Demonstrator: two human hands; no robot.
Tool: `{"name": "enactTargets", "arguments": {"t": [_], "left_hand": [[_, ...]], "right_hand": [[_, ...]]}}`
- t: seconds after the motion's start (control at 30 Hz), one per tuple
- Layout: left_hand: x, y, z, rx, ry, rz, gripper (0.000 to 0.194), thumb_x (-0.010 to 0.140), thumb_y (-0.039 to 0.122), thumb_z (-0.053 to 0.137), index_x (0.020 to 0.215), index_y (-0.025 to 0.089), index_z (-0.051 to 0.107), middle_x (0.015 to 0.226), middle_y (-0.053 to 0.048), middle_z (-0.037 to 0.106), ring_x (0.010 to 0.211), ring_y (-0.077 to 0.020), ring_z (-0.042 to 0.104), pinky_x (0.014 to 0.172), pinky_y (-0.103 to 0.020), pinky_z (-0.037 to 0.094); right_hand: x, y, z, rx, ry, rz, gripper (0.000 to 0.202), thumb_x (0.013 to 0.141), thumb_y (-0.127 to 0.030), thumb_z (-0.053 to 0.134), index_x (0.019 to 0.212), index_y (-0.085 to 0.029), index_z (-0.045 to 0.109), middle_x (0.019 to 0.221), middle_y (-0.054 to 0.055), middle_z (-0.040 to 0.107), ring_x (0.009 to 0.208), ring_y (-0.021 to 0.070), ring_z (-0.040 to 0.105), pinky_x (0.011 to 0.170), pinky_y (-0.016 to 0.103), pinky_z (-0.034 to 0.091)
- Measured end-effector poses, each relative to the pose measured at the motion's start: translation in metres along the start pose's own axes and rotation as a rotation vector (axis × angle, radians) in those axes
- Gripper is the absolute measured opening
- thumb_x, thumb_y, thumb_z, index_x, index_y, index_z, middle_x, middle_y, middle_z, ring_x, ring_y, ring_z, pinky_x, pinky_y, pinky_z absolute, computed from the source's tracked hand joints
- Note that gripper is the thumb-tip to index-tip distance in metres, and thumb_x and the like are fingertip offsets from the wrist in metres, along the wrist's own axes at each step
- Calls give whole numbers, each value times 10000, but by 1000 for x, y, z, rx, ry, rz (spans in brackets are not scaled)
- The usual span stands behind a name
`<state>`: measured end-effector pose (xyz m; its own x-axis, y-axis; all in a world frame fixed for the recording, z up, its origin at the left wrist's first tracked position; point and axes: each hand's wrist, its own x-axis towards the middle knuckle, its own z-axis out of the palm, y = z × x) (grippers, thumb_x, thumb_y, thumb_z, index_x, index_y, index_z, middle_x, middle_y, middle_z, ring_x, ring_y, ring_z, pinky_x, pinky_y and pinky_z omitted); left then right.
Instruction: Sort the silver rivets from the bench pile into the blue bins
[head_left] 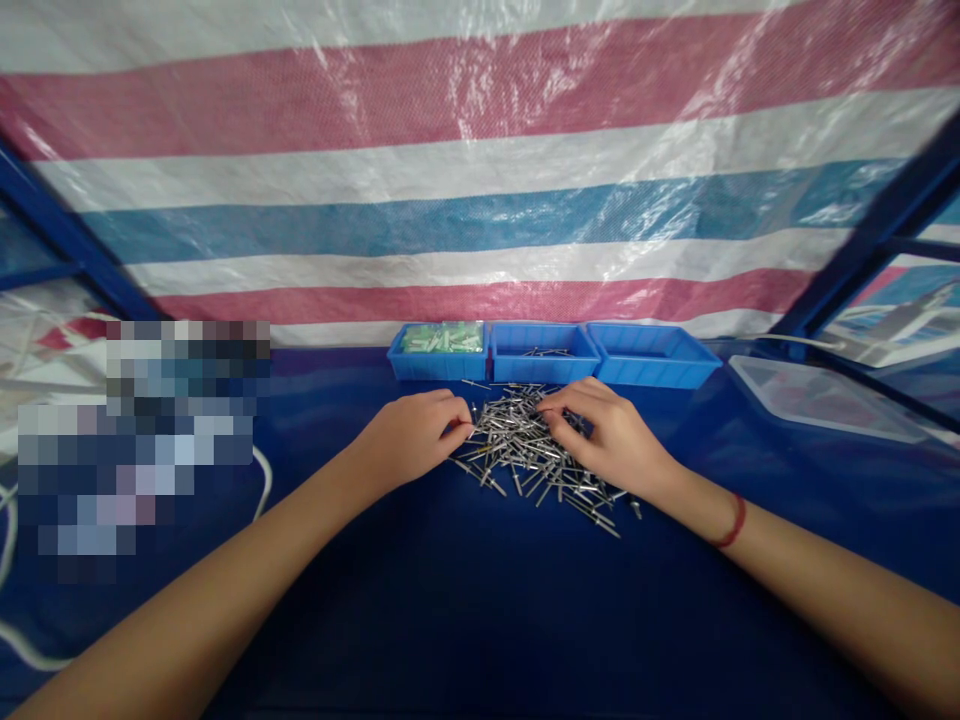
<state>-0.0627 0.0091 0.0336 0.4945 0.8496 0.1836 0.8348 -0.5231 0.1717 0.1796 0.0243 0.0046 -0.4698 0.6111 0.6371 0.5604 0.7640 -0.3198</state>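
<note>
A loose pile of silver blind rivets point(517, 435) lies on the dark blue table, their thin shanks pointing every way. At the pile's left edge is my left hand point(416, 435), its thumb and fingers pinched together; what sits between the tips is too small to tell. My right hand point(607, 430) reaches over the right side of the pile. Its thumb and index finger come together among the rivets, and I cannot make out what they grip. A red band circles the right wrist.
Behind the pile stand three blue bins: one with green-and-white pieces point(442, 340), a middle bin point(545, 372) with a few rivets, and a right bin point(652, 372). A clear plastic lid point(825, 400) lies at right. White cable point(262, 480) runs at left. Striped sheeting point(480, 220) hangs behind.
</note>
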Motion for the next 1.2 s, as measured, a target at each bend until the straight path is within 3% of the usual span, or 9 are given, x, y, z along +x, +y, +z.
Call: {"name": "enactTargets", "arguments": {"t": [0.2,0.37,0.57,0.87,1.03,1.2], "left_hand": [[4,14,1,-360,186,-50,206,868,313,475,831,172,620,772,-3,641,681,-128,569,643,-247,428],[-1,41,8,-605,223,-78,160,862,301,504,874,175,603,781,4,643,662,-117,568,591,-227,430],[-5,50,12,-609,243,-38,106,845,279,546,841,180,582,756,16,626,652,-107,552,591,-221,420],[-6,51,13,-544,266,-3,129,876,282,506,894,187,592,756,10,609,657,-113,547,597,-232,422],[-7,50,15,-541,299,11,74,857,254,536,843,186,561,775,13,603,670,-108,544,613,-228,429],[-7,49,17,-529,376,19,47,850,234,544,835,190,550,793,12,594,673,-101,536,621,-222,428]], "right_hand": [[0,-11,-6,58,41,-20,107,840,-209,538,834,-200,645,785,36,683,736,174,600,733,350,463],[-1,-32,-2,265,89,173,134,799,-314,622,863,-200,655,738,21,655,691,156,601,627,291,477],[-4,-43,1,490,85,302,156,824,-326,588,805,-182,645,723,21,641,645,144,578,581,274,462],[-4,-46,-4,453,87,206,110,836,-255,580,896,-205,658,778,28,642,710,150,588,628,288,481],[-4,-46,-3,427,131,199,71,823,-260,596,828,-195,621,687,3,582,621,127,544,567,265,457],[-4,-45,-7,341,93,131,67,849,-237,548,827,-194,595,706,5,579,647,125,548,598,262,462]]}}
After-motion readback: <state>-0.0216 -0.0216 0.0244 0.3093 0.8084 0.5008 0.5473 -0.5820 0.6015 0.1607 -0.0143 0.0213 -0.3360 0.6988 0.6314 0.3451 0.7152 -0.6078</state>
